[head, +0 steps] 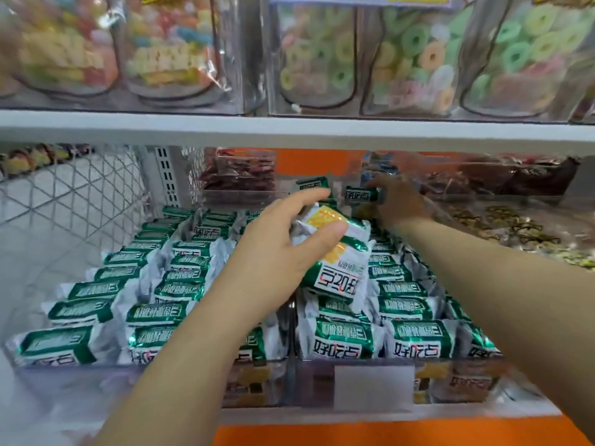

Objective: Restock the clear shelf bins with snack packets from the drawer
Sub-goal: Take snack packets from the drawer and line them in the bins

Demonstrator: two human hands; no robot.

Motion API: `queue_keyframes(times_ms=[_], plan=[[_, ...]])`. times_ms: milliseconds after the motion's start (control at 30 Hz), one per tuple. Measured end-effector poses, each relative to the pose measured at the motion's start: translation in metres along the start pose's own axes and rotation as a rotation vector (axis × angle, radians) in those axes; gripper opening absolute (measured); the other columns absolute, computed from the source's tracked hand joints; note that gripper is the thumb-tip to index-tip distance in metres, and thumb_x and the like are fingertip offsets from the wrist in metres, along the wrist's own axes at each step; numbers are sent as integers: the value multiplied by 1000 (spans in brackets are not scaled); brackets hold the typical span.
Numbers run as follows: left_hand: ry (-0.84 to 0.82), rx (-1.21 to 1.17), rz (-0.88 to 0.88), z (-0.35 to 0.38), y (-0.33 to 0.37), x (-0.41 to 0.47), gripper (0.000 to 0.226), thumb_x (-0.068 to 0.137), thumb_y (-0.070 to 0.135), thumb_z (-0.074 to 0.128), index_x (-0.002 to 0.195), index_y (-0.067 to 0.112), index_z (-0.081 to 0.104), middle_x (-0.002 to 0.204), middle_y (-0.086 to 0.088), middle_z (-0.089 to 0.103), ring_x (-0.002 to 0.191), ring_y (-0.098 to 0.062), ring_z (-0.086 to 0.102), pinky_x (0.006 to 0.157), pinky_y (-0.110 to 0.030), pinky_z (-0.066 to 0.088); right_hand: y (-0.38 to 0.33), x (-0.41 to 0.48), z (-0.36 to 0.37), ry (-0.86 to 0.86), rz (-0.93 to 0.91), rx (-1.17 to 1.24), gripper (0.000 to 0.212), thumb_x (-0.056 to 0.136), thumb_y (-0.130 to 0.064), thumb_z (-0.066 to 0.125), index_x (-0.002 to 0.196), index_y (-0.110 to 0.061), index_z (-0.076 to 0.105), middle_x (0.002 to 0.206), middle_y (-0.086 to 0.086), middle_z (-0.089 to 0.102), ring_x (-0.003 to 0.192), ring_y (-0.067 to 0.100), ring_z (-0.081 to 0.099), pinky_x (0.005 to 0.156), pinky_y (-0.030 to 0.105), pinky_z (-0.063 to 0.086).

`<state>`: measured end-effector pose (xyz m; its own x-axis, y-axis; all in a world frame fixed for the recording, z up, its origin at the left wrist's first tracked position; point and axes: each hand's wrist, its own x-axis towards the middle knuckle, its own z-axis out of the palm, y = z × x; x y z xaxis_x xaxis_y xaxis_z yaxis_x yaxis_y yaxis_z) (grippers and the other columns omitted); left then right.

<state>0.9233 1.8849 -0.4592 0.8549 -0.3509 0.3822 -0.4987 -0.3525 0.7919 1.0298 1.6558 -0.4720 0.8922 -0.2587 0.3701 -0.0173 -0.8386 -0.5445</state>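
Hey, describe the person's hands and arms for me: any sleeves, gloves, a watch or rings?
The left forearm and right forearm are bare, with no sleeve in view up to the frame edge. The left hand wears no glove, ring, watch or bracelet. The right hand is also ungloved with a bare wrist, but it is too dim and blurred to rule out a ring.

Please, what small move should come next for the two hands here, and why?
Probably the right hand should seat its packet at the back of the bin and let go. That packet is at the far end of the right rows, where it seems to belong, and the left hand holds a spare stack above them, ready to hand over.
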Motion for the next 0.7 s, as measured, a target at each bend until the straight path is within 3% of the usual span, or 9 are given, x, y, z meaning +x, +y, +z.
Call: queue_keyframes(times_ms=[100, 200, 400, 467, 500, 533, 567, 667, 700], plan=[[-5, -14, 1, -1, -2, 1, 52, 76, 60, 50, 128, 54, 44, 124, 30, 42, 111, 7, 43, 77, -8, 31, 1, 8, 9, 65, 28, -134, 46, 89, -3, 56, 130, -25, 57, 142, 16, 36, 120, 34, 49, 103, 41, 44], [-17, -26, -5, -2, -3, 1, 54, 75, 60, 50, 128, 54, 44, 124, 30, 43, 109, 7, 44, 74, -6, 32, -6, 15, 24, 113, -55, -136, 46, 88, -1, 57, 130, -21, 56, 140, 14, 46, 121, 30, 52, 100, 37, 43], [-8, -58, -7, -1, -9, 0, 52, 76, 59, 51, 127, 51, 46, 120, 7, 56, 110, -7, 53, 70, -8, 34, 1, 16, 33, -9, -148, -348, 53, 91, -2, 51, 133, -34, 52, 139, 2, 52, 126, 31, 48, 99, 45, 47], [-1, -60, -2, -1, -8, -1, 49, 80, 56, 53, 128, 50, 46, 120, 19, 37, 109, 6, 31, 66, -5, 32, 0, 11, 24, -125, -169, -464, 64, 90, 1, 48, 141, -38, 41, 151, -3, 36, 135, 35, 37, 103, 48, 43], [1, -56, -4, -2, -7, -1, 48, 81, 55, 53, 128, 49, 46, 106, 6, 58, 106, 5, 21, 66, -4, 33, -3, 6, 18, -177, -166, -491, 66, 91, 2, 45, 144, -37, 36, 156, -3, 25, 138, 38, 30, 107, 49, 39], [-1, -53, -4, -2, -7, -1, 48, 81, 55, 53, 127, 49, 46, 86, 14, 51, 73, 6, 25, 69, -6, 33, -8, -3, 9, -210, -152, -489, 65, 92, 2, 43, 145, -35, 34, 159, -2, 15, 140, 39, 27, 108, 49, 36], [-2, -52, -3, -2, -7, -2, 47, 81, 55, 54, 127, 49, 46, 98, 20, 53, 92, 2, 54, 74, -7, 33, -12, -13, 0, -204, -153, -448, 60, 94, 0, 41, 145, -32, 35, 160, 1, 12, 139, 37, 30, 108, 47, 37], [2, -69, 3, -2, -7, -4, 48, 80, 56, 53, 127, 48, 46, 123, 29, 44, 118, 5, 43, 89, -15, 32, -20, -52, -27, -53, -195, -111, 37, 97, -8, 45, 129, -23, 56, 142, 11, 48, 87, 12, 59, 74, 11, 48], [6, -73, 6, -2, -6, -5, 49, 79, 57, 53, 126, 48, 47, 126, 28, 44, 120, 4, 42, 92, -18, 31, -22, -69, -36, 10, -197, 13, 30, 96, -8, 48, 115, -26, 63, 125, 10, 62, 67, 12, 56, 59, 13, 45]])
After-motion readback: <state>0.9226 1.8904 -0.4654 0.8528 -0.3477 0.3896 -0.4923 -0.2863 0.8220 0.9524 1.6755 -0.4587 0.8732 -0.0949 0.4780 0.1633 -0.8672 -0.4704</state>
